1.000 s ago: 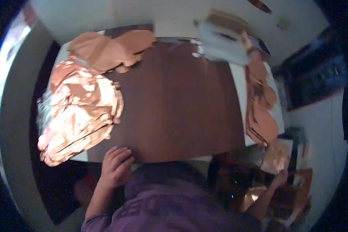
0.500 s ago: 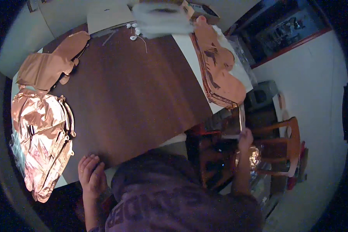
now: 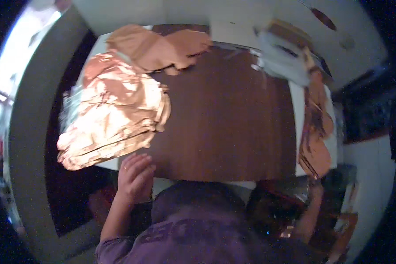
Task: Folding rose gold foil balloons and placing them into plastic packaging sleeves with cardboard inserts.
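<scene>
My left hand [image 3: 136,174] is held at the table's front edge, fingers stretched out with nothing in them. Close beyond it lies a shiny pile of flat rose-gold foil balloons [image 3: 119,105], uninflated by their look. Behind that pile, more flat copper-coloured foil balloons [image 3: 158,46] spread across the back left. At the right side my right hand [image 3: 314,193] is by the near tip of another flat stack of copper foil balloons [image 3: 317,154]. Its fingers are smeared by motion, so what it holds, if anything, does not show.
The brown table [image 3: 229,119] has pale side borders. A blurred clear plastic bag [image 3: 284,59] and a cardboard box [image 3: 290,33] stand at its back right. Small white pieces [image 3: 257,61] lie by the bag. A wooden chair [image 3: 345,233] is at the lower right.
The view has swung left, so the table appears further right. My right hand, earlier closed on a pale strip below the right stack, now appears nearer that stack's tip. The left hand stays by the front edge.
</scene>
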The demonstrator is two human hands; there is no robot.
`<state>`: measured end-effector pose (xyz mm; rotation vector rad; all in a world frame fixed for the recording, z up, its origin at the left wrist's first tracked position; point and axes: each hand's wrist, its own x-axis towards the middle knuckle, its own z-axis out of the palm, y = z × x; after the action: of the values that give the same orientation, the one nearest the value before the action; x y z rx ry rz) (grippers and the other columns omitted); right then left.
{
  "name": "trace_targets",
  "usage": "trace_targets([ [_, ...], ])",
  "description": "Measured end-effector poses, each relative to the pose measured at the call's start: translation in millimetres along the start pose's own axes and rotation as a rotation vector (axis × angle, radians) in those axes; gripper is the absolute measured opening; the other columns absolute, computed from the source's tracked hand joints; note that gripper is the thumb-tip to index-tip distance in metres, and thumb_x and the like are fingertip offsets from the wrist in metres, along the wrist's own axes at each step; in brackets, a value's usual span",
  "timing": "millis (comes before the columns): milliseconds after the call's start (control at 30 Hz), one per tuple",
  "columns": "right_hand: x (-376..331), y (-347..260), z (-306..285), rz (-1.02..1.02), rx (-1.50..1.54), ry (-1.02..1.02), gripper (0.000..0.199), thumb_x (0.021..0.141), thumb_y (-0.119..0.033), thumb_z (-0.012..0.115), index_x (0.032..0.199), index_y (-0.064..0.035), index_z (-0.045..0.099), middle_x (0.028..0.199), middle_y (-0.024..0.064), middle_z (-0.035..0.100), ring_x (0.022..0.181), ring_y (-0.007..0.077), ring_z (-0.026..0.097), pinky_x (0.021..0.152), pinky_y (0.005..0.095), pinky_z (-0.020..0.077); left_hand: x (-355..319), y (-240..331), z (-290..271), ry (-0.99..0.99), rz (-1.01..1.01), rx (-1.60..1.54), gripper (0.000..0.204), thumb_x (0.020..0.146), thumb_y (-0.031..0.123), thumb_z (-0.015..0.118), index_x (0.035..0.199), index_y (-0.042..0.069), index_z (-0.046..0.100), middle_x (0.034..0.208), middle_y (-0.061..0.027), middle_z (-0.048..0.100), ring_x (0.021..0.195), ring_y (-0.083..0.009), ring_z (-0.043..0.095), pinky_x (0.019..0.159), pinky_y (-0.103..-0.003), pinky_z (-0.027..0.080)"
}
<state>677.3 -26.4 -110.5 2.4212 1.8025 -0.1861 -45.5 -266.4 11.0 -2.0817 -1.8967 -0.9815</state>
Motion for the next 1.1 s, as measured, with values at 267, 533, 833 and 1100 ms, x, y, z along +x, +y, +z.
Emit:
trace_targets([
  [267,-87.8,-159.2,-140.1,-0.597,-0.072,-0.180,0.025,0.079,-0.024,0.067,0.079,0.0012,0.067,0.071,0.0190,0.064,0.068,0.0321,0.064,0.062,0.0446,0.0494,-15.2,-115.8,-42.9,0.103,-0.667,0.040,0.036,0.075,0.011,0.076,0.109,0.005,0.066,0.121,-0.0165,0.056,0.114,-0.0342,0.054,0.097,-0.042,0.046],
  [533,-164.6,-447.6,-177.9,-1.338,0.443,-0.399,0.018,0.085,-0.021,0.066,0.088,-0.0033,0.067,0.087,0.0148,0.067,0.082,0.0335,0.066,0.072,0.0403,0.0519,24.9,-134.9,-43.4,-0.018,-0.514,0.078,0.011,0.082,0.015,0.068,0.083,0.004,0.072,0.078,-0.0119,0.064,0.078,-0.0312,0.061,0.074,-0.041,0.048],
  [833,-181.7,-578.5,-104.4,-0.588,1.216,-1.215,0.034,0.090,-0.030,0.066,0.112,-0.0049,0.061,0.105,0.0072,0.066,0.081,0.0177,0.065,0.075,0.0338,0.0552,91.3,20.8,5.4,-0.308,-0.574,-0.128,0.012,0.083,0.016,0.059,0.089,0.008,0.064,0.083,-0.0153,0.061,0.075,-0.0319,0.065,0.062,-0.043,0.054],
  [1100,-40.2,-532.1,-139.8,-0.938,0.404,-0.464,0.035,0.069,-0.024,0.081,0.090,0.0012,0.068,0.081,0.0070,0.068,0.072,0.0164,0.063,0.072,0.0311,0.0517,114.4,60.3,21.4,-0.834,0.007,-1.125,0.049,0.095,0.030,0.056,0.133,-0.001,0.048,0.109,-0.0223,0.062,0.112,-0.0348,0.057,0.098,-0.043,0.043],
])
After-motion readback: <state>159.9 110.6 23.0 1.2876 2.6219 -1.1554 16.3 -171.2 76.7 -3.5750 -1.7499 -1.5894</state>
